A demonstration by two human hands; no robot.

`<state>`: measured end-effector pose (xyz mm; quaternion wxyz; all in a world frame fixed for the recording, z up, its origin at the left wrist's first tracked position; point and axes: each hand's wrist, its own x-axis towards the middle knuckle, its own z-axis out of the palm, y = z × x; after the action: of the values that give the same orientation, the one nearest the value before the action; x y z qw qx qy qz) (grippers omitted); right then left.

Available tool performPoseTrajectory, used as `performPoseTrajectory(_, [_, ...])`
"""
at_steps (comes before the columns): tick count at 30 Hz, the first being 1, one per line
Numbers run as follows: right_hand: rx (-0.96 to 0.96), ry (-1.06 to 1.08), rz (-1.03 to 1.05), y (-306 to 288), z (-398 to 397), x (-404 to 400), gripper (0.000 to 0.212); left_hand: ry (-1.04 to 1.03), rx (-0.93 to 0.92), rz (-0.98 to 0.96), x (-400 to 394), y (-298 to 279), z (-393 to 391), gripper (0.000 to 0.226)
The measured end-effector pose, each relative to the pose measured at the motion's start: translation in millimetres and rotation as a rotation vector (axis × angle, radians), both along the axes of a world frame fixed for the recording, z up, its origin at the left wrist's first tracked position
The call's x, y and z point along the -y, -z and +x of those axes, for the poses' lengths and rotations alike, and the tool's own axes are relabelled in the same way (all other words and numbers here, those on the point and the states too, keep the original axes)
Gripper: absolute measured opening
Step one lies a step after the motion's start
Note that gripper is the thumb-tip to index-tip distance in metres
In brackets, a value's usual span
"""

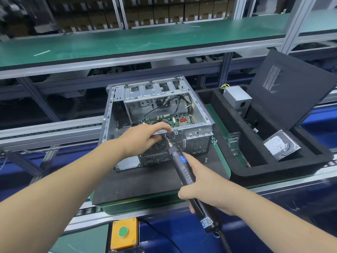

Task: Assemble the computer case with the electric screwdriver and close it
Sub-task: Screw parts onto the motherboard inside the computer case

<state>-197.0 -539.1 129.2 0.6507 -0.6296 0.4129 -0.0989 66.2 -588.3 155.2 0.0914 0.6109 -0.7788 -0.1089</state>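
Open computer case point(156, 114) sits on a dark mat point(138, 179), centre of the bench. Left hand point(144, 137) curls its fingers over the case's near top rail. Right hand point(202, 183) wraps the electric screwdriver point(184, 168), bit tip at the rear panel just beside the left fingers. Black side panel point(291, 88) leans in a foam tray point(273, 172) on the right.

head: worn high | faces forward-down | close over open case point(156, 114) | far shelving perhaps blurred

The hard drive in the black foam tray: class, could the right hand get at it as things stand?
Probably not at once: the right hand grips the electric screwdriver. The hard drive itself lies uncovered in the foam tray, nothing over it.
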Motion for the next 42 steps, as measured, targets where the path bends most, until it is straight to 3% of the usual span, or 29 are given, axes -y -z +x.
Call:
performPoseTrajectory(10, [0.037, -0.006, 0.036, -0.6, -1.6, 2.5, 0.094, 0.038, 0.077, -0.107, 1.0, 9.4, -2.5, 0.022])
performPoseTrajectory(42, [0.010, 0.021, 0.047, 1.0, 4.8, -0.9, 0.105, 0.016, 0.115, -0.261, 1.3, 20.1, -9.2, 0.018])
